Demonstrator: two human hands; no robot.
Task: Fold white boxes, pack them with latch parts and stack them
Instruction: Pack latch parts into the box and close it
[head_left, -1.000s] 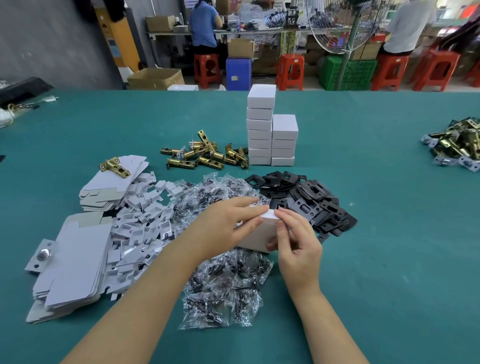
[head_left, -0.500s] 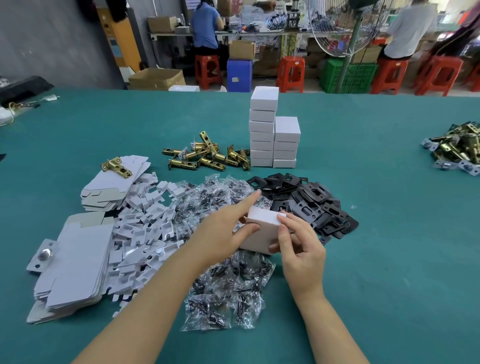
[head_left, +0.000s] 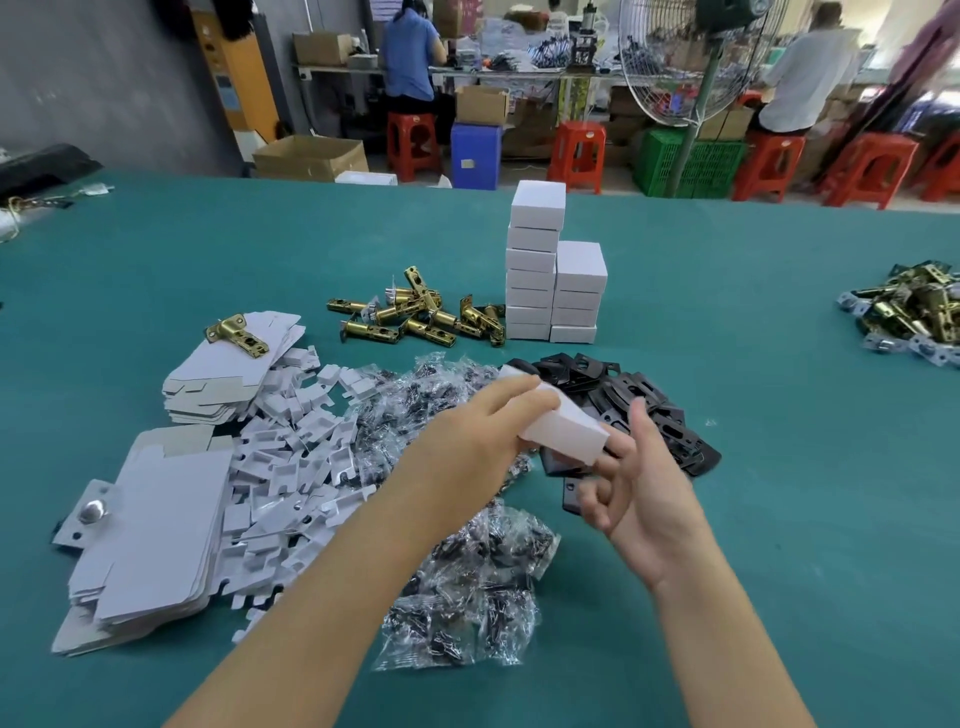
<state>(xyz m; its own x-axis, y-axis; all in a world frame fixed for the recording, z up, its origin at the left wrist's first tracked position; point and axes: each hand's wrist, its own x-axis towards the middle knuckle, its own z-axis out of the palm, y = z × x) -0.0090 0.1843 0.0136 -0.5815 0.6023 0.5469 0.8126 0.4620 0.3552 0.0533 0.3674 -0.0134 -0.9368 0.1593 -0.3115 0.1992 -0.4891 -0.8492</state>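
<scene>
Box (head_left: 566, 428) now tilted, left-grip (head_left: 467, 441) held.

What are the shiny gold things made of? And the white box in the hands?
The gold latch bolts look like metal with a polished brass finish: they glint and mirror the light. The white box looks like thin matte cardboard; the flat blanks nearby show grey-brown card edges. I can't be sure of either from looks alone.

Matt white card box (head_left: 563, 426); shiny brass-look latches (head_left: 421, 312); glossy clear bags (head_left: 467, 587); black plates (head_left: 639, 400), possibly plastic.
</scene>
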